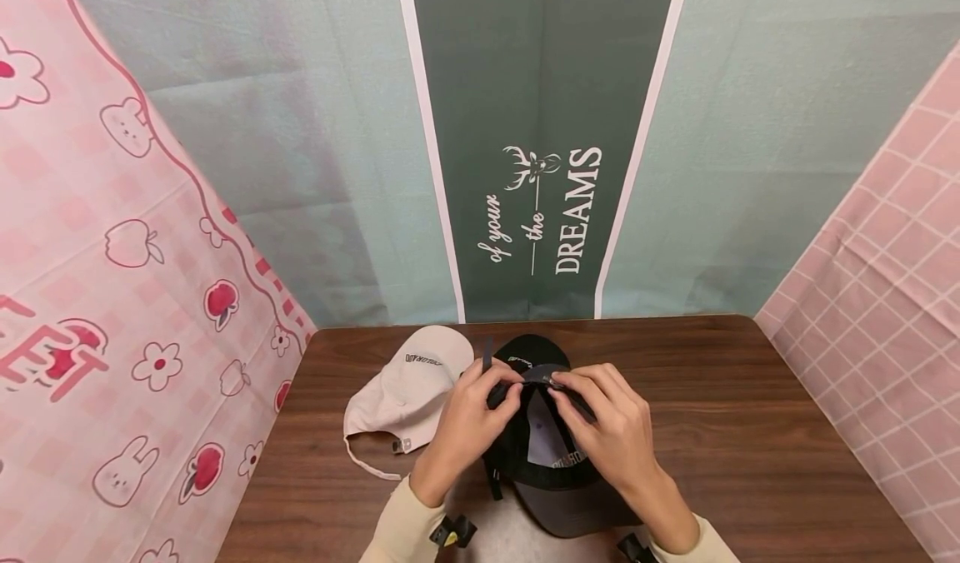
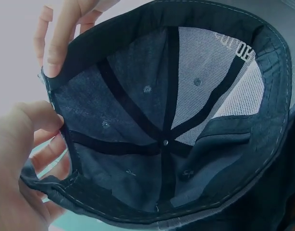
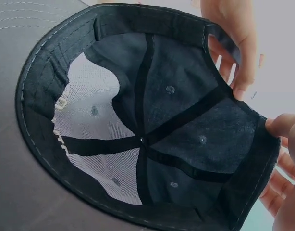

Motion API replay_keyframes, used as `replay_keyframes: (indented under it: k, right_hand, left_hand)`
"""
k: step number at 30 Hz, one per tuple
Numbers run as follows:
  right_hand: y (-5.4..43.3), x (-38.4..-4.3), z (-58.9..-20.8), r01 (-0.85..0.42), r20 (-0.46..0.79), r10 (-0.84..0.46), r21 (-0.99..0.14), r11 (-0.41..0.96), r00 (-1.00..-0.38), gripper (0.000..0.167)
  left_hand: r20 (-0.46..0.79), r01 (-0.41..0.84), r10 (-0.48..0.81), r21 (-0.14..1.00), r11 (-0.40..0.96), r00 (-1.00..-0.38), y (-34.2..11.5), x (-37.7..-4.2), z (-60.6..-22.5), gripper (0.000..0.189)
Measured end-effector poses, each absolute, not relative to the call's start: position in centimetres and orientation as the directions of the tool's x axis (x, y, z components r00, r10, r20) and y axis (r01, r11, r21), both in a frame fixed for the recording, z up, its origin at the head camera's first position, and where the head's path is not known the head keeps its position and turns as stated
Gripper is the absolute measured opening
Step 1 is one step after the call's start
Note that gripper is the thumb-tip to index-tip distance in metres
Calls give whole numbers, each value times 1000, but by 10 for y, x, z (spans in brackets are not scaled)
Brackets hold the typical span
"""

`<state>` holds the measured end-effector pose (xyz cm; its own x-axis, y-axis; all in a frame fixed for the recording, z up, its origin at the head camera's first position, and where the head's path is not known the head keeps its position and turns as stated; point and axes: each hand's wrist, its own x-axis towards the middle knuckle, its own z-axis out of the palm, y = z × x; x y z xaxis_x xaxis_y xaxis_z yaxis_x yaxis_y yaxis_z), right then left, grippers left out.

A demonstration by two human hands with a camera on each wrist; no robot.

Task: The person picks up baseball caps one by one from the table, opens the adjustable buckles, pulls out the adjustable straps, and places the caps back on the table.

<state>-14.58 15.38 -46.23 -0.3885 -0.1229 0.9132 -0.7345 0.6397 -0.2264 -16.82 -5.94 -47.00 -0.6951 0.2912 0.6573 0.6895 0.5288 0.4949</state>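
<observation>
Both hands hold a dark grey baseball cap (image 1: 577,506) by the back edge, with its brim toward the person and its hollow inside facing up. My left hand (image 1: 474,409) pinches the edge beside the back opening between thumb and fingers; a strap end sticks up beside it. Opposite, my right hand (image 1: 617,421) pinches the same edge near a small metal buckle. In the left wrist view, the lining (image 2: 138,91) shows dark panels, black seam tapes and pale mesh. The right wrist view shows thumb and fingertips of both hands along the back edge (image 3: 248,109).
A white baseball cap (image 1: 408,388) lies to the left on the brown wooden table (image 1: 720,430), its strap loose. Behind the held cap is a black cap (image 1: 534,351). A dark strap (image 1: 494,484) hangs left of the held cap. Printed cloths surround the table.
</observation>
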Motion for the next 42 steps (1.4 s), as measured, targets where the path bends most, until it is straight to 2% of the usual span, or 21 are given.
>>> replay_keyframes:
  k: [4,10,15,18,29,32,35,39,42]
  right_hand:
    - [156,-147,-466,-712,901,-124,-238,661,-416,27]
    - [165,-146,-470,-664,842,-151,-284,692,-517,31]
    - [174,-144,-474,-607,753,-182,-336,720,-632,58]
    - [178,-142,-476,-571,697,-198,-353,741,-689,67]
    - [192,-133,-485,-482,564,-219,-374,792,-797,80]
    - [197,-130,-486,-443,501,-211,-403,801,-839,77]
    - [201,-128,-487,-394,446,-192,-420,818,-874,65]
    - [204,-127,-485,-358,403,-187,-404,842,-896,47]
    - [206,-126,-482,-336,345,-199,-404,851,-917,42]
  left_hand:
    - [660,681,271,507,529,-701,-60,-168,-471,13]
    - [654,681,270,527,508,-707,-62,-170,-472,11]
    - [653,672,245,553,492,-717,-63,-172,-472,10]
    - [667,675,224,555,486,-710,-64,-173,-471,12]
    - [700,669,152,559,490,-697,-72,-178,-476,14]
    - [707,663,129,561,496,-695,-74,-178,-476,15]
    - [700,651,117,573,498,-705,-75,-177,-475,15]
    - [686,638,116,584,503,-719,-76,-176,-474,13]
    - [680,632,114,587,506,-724,-76,-176,-473,12]
